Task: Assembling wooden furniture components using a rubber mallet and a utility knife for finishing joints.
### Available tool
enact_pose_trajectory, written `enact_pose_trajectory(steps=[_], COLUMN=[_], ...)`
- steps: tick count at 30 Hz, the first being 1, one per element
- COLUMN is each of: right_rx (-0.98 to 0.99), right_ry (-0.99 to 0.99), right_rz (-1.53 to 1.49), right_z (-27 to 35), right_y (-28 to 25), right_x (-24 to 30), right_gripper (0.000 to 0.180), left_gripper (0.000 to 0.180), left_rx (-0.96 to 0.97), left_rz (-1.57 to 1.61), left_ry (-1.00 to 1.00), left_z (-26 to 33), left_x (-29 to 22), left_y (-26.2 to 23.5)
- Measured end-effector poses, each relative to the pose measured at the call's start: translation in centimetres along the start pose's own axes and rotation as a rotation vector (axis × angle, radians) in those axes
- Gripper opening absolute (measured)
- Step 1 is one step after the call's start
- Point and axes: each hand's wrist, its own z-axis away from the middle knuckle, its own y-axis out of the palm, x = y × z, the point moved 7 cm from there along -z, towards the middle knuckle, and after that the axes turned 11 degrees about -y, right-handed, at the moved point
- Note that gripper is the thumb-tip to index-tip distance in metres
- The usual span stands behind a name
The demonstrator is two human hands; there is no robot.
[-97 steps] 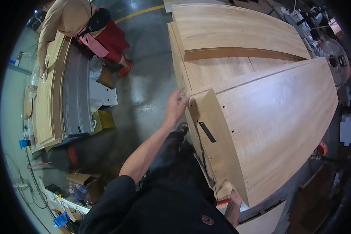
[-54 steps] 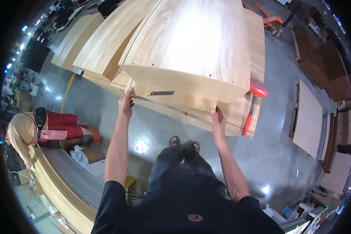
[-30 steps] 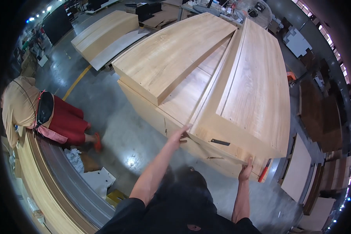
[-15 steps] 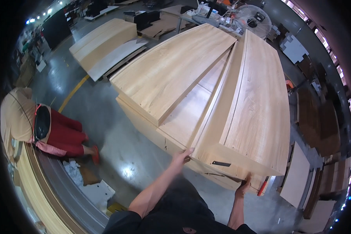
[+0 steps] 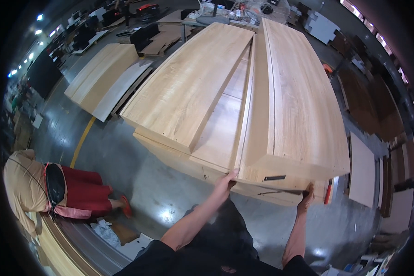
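Note:
A large stack of light wood-grain panels and box-shaped pieces lies in front of me. My left hand [image 5: 227, 181] is closed on the near edge of a long wooden panel [image 5: 244, 138], thumb on top and fingers partly hidden below. Further right, my right hand [image 5: 307, 198] grips the near edge of the same level, its fingers mostly hidden. Above it rests a right-hand wooden piece [image 5: 303, 96] with a thick near end. To the left lies another broad wooden piece [image 5: 188, 83]. A short black strip [image 5: 274, 178] lies between my hands, and a red-handled tool [image 5: 328, 192] is beside the right one.
Another person in red shorts [image 5: 83, 193] bends over long boards [image 5: 55, 248] at the left. A lower panel stack [image 5: 101, 78] stands at the far left. Leaning boards [image 5: 362, 170] line the right, and a cluttered table [image 5: 216, 19] stands behind the stack.
My view has tilted up and turned right, so the floor and the other person appear lower. Both hands keep their hold on the near edge.

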Motion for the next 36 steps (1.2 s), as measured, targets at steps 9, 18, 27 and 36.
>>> enact_pose_trajectory(steps=[9,18,27,36], right_rx=[-0.107,0.021,0.268,0.348], right_ry=[-0.012,-0.031,0.066,0.108], right_rz=[0.191,0.280,0.239,0.177], right_z=[1.8,9.4,9.8,9.9], right_y=[-1.1,2.8,4.4,6.2], right_x=[0.5,1.1,4.0,7.1], right_gripper=[0.049,0.043,0.035,0.039], left_gripper=[0.065,0.053,0.052,0.047], left_rx=[-0.057,0.007,-0.132,-0.509], left_rz=[-0.051,-0.083,-0.612,-1.078], left_ry=[-0.045,-0.051,-0.014,0.467], left_z=[-1.3,0.4,2.6,6.4], left_x=[0.6,-4.9,-8.3,-9.0], left_y=[-2.6,-9.8,-9.0,-3.2])
